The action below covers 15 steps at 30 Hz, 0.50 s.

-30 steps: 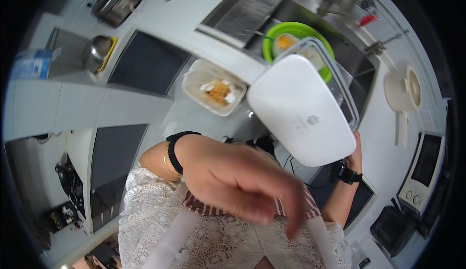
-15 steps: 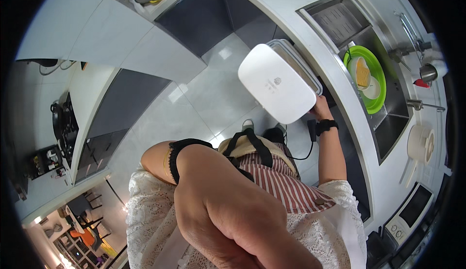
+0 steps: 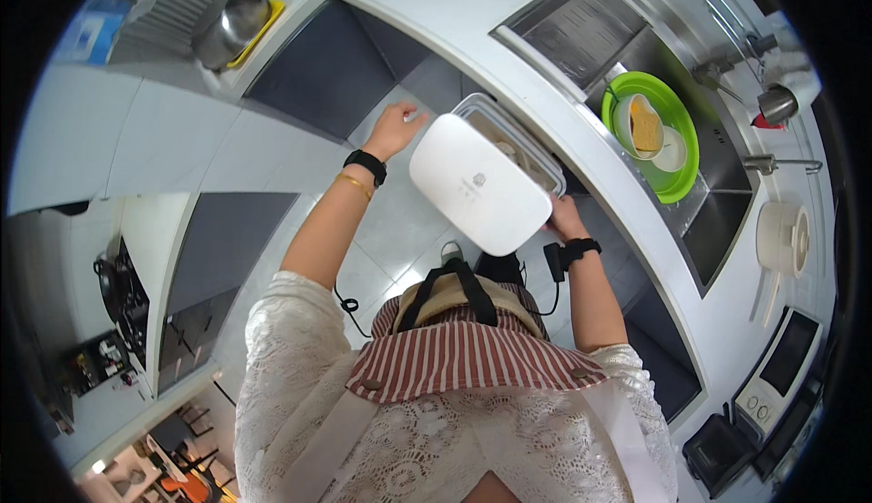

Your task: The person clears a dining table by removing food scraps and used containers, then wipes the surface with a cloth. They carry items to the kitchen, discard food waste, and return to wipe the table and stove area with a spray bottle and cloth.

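Our left fingers [image 3: 401,111] are half-open, empty; whether our right fingers [image 3: 557,207] grip the white lid [image 3: 480,187], we can't tell. Faintly printed, it half-hides the bin [image 3: 524,133]; green basin [image 3: 679,111], two o'clock.

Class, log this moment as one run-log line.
left hand: apart from white lid; right hand: at lid's edge, fingers partly hidden; container: interior partly visible; green basin: in sink
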Available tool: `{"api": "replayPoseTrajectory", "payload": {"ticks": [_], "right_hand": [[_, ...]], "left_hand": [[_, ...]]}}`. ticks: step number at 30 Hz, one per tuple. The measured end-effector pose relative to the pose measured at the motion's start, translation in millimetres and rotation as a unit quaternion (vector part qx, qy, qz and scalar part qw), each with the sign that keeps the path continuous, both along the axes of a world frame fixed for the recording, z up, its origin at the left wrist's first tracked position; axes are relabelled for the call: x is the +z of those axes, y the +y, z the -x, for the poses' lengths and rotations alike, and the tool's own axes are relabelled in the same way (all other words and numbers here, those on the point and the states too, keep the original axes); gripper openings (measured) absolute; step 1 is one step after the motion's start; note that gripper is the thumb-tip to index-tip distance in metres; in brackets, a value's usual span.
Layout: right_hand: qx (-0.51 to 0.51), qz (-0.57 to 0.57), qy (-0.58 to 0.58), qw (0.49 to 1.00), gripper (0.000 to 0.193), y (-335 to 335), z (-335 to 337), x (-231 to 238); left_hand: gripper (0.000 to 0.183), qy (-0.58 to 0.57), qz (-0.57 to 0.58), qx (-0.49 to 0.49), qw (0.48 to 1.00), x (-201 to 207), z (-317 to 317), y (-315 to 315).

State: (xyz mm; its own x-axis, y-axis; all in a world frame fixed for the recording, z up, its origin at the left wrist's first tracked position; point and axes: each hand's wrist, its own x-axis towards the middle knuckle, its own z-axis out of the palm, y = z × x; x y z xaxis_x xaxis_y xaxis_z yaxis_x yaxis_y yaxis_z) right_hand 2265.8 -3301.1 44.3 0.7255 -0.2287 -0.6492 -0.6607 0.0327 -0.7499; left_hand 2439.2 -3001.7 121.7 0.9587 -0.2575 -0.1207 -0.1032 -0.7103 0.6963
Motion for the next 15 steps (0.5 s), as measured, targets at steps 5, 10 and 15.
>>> {"api": "replayPoseTrajectory", "payload": {"ticks": [5, 10, 15], "right_hand": [[-0.012, 0.014, 0.007, 1.0, 0.042, 2.2, 7.1, 7.2], [-0.017, 0.0, 0.02, 1.0, 0.043, 2.0, -0.2, -2.3], [0.0, 0.092, -0.001, 0.996, 0.046, 1.3, -8.6, -0.5]], "left_hand": [[0.04, 0.158, -0.036, -0.021, 0.987, -59.9, -43.6, -23.6], [0.033, 0.263, -0.037, -0.061, 0.962, -61.5, -59.5, -34.0], [0.035, 0.222, -0.049, -0.055, 0.972, -62.0, -68.3, -48.1]]}}
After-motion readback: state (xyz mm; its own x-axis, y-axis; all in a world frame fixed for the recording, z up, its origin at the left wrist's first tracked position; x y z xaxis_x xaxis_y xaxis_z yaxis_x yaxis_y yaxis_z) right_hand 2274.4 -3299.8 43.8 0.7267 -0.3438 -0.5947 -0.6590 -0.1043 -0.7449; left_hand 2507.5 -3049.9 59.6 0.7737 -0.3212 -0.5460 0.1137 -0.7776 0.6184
